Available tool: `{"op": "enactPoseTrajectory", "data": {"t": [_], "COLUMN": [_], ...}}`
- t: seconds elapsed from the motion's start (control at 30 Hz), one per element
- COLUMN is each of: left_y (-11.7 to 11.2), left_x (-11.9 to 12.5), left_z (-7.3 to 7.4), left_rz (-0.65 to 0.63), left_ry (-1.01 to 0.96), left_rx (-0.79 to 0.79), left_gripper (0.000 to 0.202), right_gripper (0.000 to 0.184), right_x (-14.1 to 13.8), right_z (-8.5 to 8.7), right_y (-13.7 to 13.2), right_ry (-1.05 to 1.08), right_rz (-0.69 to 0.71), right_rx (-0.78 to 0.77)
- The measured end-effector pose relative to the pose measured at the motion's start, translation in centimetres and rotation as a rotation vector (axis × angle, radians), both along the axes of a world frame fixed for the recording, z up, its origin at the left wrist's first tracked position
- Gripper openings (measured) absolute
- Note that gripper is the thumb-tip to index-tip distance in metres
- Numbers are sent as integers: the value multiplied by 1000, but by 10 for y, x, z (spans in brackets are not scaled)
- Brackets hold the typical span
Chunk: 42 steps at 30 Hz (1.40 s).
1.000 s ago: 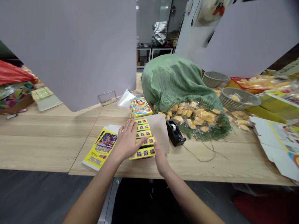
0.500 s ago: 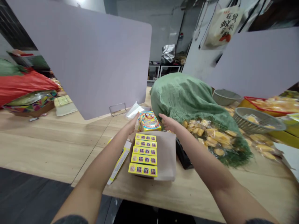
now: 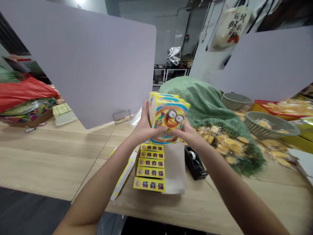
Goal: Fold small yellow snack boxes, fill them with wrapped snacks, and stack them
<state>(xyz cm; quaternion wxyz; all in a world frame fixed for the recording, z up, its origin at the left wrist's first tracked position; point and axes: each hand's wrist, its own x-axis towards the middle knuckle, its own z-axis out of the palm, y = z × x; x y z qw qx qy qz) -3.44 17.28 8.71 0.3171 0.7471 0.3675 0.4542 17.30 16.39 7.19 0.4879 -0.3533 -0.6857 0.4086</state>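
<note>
Item: one stack of cartoon-printed cartons (image 3: 168, 119), held up off the tabletop (image 3: 49, 156) between both hands, long axis running upward with a slight tilt, printed face toward us. We record the left hand (image 3: 145, 125) gripping the stack's left side and the right hand (image 3: 188, 132) gripping its right, neither clearly nearer. Below: a row of yellow boxes (image 3: 151, 166) on a kraft paper sheet (image 3: 174, 166), the stack's lower edge just above the row's far end. Also a tape dispenser (image 3: 194, 166), just right of the sheet
</note>
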Motion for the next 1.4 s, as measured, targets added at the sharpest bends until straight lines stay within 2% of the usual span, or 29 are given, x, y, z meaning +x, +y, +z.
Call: {"op": "enactPoseTrajectory", "data": {"t": [0.07,0.13,0.2,0.27,0.33,0.4,0.47,0.57,0.63,0.67,0.73,0.83,0.93,1.03,1.13,1.27,1.33,1.4], "left_y": [-27,-52,-69,-80,-85,-88,-92,-98,-101,-102,-102,-102,-102,-102,-101,-107,-108,-100], "left_x": [11,25,38,45,41,26,8,-15,-21,-22,-20,-17,-15,-16,-16,-12,-13,-19], "left_z": [12,19,20,17,9,-6,-23,-47,-56,-57,-58,-59,-62,-64,-65,-67,-65,-59], "left_rz": [-54,-105,-166,-203,-199,-148,-69,38,73,78,75,73,74,90,124,134,130,90], "left_ry": [130,226,264,271,308,423,606,847,926,947,970,966,956,969,991,1001,964,855], "left_rx": [149,265,294,268,196,61,-105,-201,-163,-144,-126,-112,-86,-85,-108,-109,-114,-157], "left_gripper": [120,116,113,121,122,95,63,58,58,59,62,63,64,67,69,72,74,70], "right_gripper": [100,116,121,117,110,103,102,102,102,102,103,103,102,102,107,110,109,109], "right_x": [30,57,75,86,92,94,93,89,89,90,91,82,54,24,8,1,-2,-5], "right_z": [26,53,73,81,73,49,14,-40,-64,-70,-72,-60,-48,-45,-45,-49,-52,-54], "right_y": [-29,-54,-72,-82,-86,-88,-89,-88,-89,-89,-91,-90,-78,-55,-33,-13,-7,-5], "right_ry": [-238,-517,-715,-802,-780,-631,-447,-348,-377,-415,-541,-777,-950,-1069,-1169,-1270,-1293,-1284], "right_rz": [-132,-147,-88,-54,-76,-133,-194,-227,-227,-229,-227,-183,-77,34,68,131,177,195], "right_rx": [291,462,504,478,409,304,173,25,-8,1,56,168,265,312,294,186,148,150]}}
